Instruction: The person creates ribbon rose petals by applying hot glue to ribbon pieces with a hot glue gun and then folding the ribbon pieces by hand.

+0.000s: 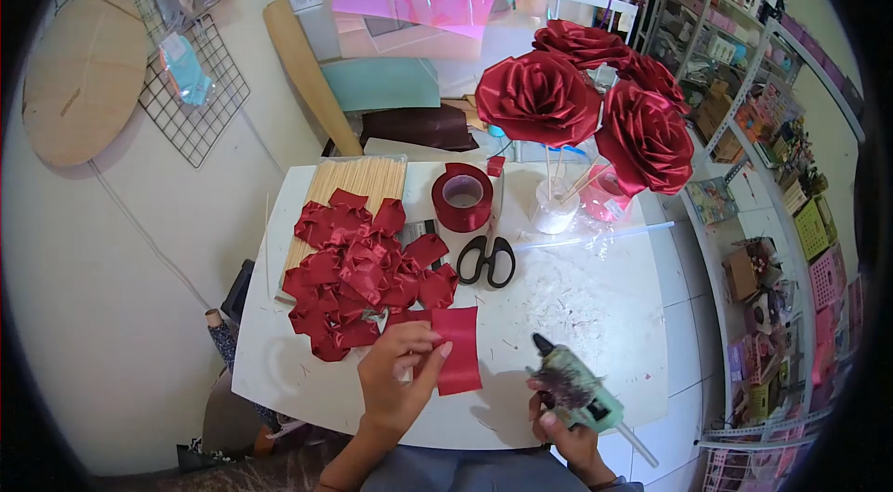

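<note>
Near the white worktop's [628,306] front edge
Left fingers [414,336] pinched a red satin rectangle [460,354]; right fingers [549,418] gripped a pale-green plastic glue gun [579,392], room between them.

Four red roses [539,99]; one left hand [402,376]; one right hand [564,432]
One glue gun [579,386]; one ribbon roll [463,219]; one pair of scissors [486,252]; folded petals [363,269] too heaped to count

No lettering can be read; on the board [88,64], a dark mark [70,102] is seen, too small to be deciphered.
</note>
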A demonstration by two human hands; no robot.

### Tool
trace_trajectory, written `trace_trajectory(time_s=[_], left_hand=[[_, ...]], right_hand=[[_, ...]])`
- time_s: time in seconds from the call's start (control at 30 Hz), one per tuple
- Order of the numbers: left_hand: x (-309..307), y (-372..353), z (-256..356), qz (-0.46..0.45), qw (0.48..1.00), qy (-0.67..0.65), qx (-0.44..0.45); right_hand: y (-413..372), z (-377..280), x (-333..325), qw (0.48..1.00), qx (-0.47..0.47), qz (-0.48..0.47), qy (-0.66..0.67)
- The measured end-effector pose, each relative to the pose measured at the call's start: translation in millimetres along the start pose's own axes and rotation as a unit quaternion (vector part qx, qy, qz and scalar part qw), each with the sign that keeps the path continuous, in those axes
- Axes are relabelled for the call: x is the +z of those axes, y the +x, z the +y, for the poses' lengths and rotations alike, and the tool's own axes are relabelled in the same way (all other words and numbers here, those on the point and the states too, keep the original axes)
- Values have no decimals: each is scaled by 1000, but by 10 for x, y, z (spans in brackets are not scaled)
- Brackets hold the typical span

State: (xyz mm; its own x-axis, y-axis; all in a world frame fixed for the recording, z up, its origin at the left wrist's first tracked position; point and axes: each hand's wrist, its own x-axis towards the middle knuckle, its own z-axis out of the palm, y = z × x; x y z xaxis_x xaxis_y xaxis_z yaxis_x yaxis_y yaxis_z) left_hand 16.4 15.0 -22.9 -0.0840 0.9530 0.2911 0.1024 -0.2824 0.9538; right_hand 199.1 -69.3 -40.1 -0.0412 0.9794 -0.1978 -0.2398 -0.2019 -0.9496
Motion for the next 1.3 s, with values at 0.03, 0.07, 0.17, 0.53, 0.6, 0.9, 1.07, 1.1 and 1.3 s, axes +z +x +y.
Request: trace_trajectory(time_s=[0.03,0.07,0.17,0.53,0.6,0.9,1.07,1.1,1.3], left_hand=[[-4,3,29,-5,1000,-1,1],[-16,5,61,-44,997,50,34],[-7,4,139,-93,983,124,95],[-28,5,271,-158,967,155,128],[-30,1,285,-160,966,158,129],[-54,11,305,-167,962,160,146],[-73,16,299,-179,960,159,144],[-77,16,289,-183,961,154,136],[-97,83,231,-142,959,180,170]], right_hand=[[8,39,-18,998,-11,-3,-64],[11,3,22,996,-11,6,-90],[65,-145,92,993,-50,-3,-108],[101,-182,122,982,-83,-7,-169],[108,-200,136,979,-86,-4,-186],[124,-164,138,972,-111,-5,-206],[89,-154,131,982,-48,29,-182],[83,-126,126,985,-42,54,-160],[63,-126,35,992,-29,26,-116]])
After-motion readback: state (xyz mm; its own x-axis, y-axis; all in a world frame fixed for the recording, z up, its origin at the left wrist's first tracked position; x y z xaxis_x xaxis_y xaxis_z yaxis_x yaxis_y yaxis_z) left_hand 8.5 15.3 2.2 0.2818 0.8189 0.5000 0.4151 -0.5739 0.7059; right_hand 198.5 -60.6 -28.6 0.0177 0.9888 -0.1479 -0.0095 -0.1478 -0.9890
